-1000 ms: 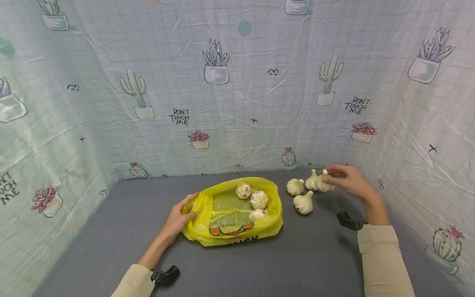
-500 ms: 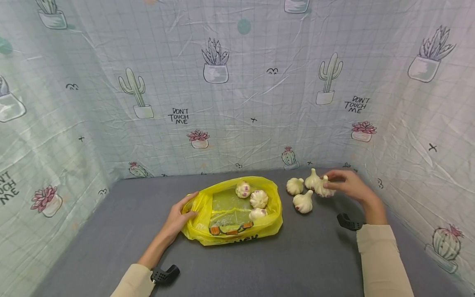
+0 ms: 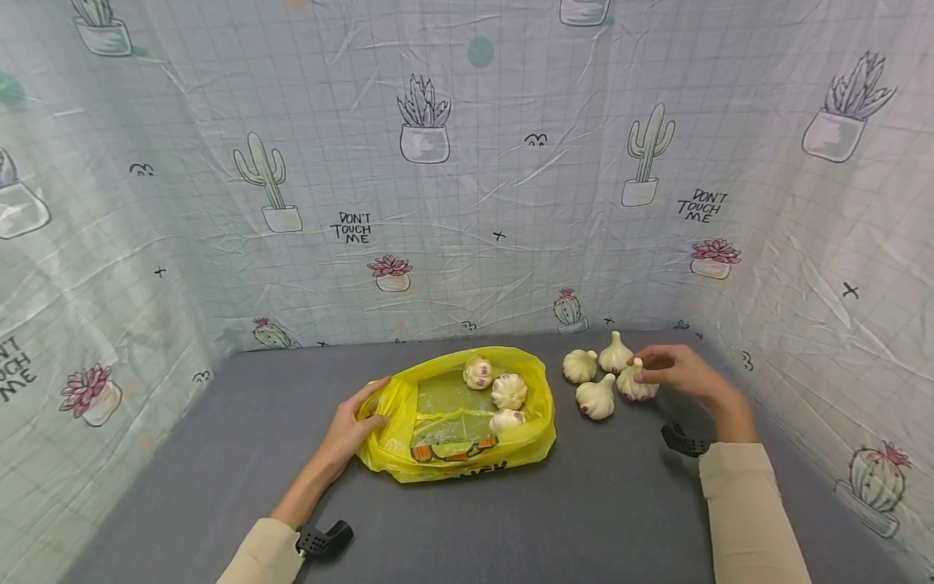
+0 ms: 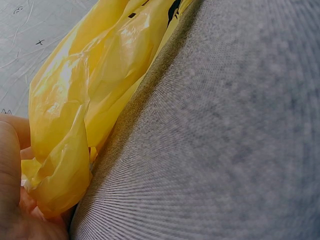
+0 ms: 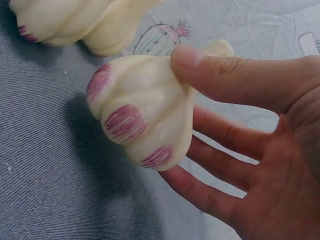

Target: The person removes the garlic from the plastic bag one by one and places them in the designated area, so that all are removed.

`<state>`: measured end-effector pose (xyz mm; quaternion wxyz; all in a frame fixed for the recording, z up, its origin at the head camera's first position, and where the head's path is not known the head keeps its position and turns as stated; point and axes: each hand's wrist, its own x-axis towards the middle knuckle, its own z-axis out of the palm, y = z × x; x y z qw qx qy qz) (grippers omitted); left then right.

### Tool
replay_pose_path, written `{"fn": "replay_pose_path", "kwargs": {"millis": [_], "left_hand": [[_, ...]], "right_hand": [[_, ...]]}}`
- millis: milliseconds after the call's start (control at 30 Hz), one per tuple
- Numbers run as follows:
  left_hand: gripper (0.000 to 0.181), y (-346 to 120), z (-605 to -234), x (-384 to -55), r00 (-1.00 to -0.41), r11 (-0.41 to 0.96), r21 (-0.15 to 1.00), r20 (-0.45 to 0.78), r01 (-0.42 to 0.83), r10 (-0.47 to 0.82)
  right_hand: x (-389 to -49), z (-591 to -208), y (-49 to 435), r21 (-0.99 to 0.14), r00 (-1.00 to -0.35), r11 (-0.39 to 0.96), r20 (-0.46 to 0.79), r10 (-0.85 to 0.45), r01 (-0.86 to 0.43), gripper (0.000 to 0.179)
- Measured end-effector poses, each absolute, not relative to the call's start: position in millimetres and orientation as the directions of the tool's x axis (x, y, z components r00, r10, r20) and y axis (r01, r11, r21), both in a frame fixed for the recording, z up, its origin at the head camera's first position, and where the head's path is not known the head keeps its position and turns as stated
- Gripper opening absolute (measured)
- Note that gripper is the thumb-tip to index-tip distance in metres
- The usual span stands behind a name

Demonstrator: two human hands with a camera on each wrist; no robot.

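In the head view my left hand [image 3: 344, 431] grips the left edge of a yellow plastic bag [image 3: 536, 454], which lies with its mouth spread upward. The left wrist view shows the bag's crumpled yellow film [image 4: 65, 180] bunched between thumb and fingers. Inside the bag, toward its right end, lie three garlic bulbs [image 3: 509, 392]. My right hand [image 3: 689, 375] pinches a garlic bulb [image 3: 636, 384] near its stem, thumb on one side and fingers on the other. Purple patches mark that bulb [image 5: 125, 122] in the right wrist view. Whether it touches the table is unclear.
Three more garlic bulbs [image 3: 596, 397] sit close together between the bag and my right hand. All of this rests on a grey cloth-covered table [image 3: 554, 527]. A curtain [image 3: 467, 203] with cactus prints rises behind it and along both sides.
My right hand has moved the pinched garlic bulb toward me, away from the bulb beside it at the back. The left hand and bag have stayed in place.
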<state>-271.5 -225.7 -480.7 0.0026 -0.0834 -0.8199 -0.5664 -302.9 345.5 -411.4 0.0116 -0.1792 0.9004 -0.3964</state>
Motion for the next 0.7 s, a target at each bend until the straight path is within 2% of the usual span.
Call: {"fn": "replay_pose_path", "kwargs": {"millis": [700], "left_hand": [[0.066, -225.5, -480.4, -271.7, -0.987, 0.334, 0.933, 0.093, 0.133, 0.133]], "right_hand": [[-305.4, -420.6, 348.4, -0.744, -0.936, 0.603, 0.088, -0.34, -0.289, 0.033]]}}
